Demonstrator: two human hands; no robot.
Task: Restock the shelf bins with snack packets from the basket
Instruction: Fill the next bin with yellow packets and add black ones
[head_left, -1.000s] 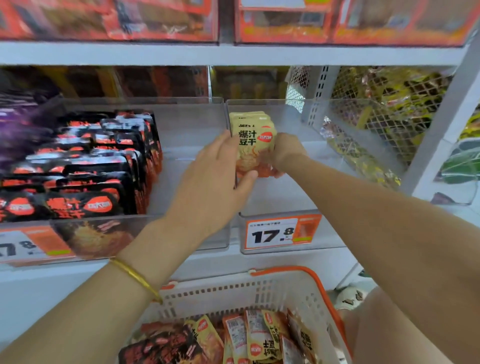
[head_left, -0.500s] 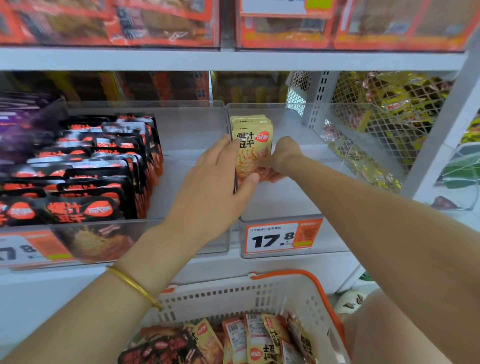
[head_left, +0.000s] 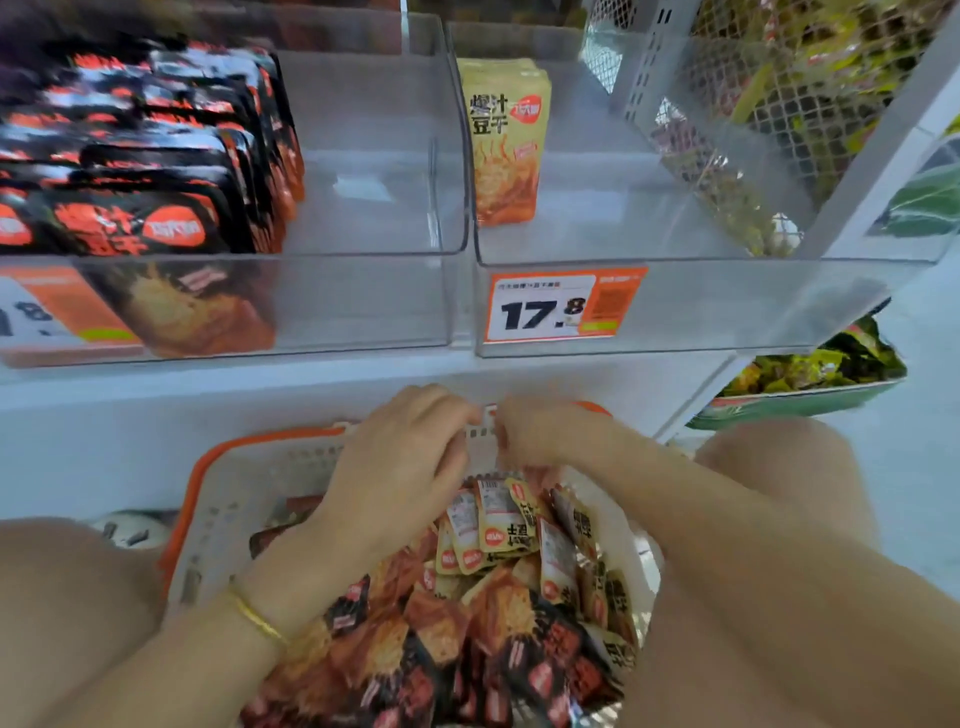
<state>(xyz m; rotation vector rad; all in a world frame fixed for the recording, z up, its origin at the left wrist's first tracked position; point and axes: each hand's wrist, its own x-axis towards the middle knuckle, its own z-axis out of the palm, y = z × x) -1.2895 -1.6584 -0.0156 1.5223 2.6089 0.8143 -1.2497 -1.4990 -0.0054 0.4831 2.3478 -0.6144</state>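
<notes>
Fingers of the left hand (head_left: 400, 467) and right hand (head_left: 540, 436) curl downward side by side at the far edge of the white plastic basket with an orange rim (head_left: 249, 499), apparently reaching the heap of yellow and black-red snack packets (head_left: 498, 525) inside; blur hides whether they clamp anything. Several upright yellow packets (head_left: 506, 140) stand in the back left corner of the clear plastic shelf bin (head_left: 727, 306) bearing an orange 17.8 price tag (head_left: 563, 306), beside a second clear bin (head_left: 363, 306) of black packets (head_left: 156, 171).
</notes>
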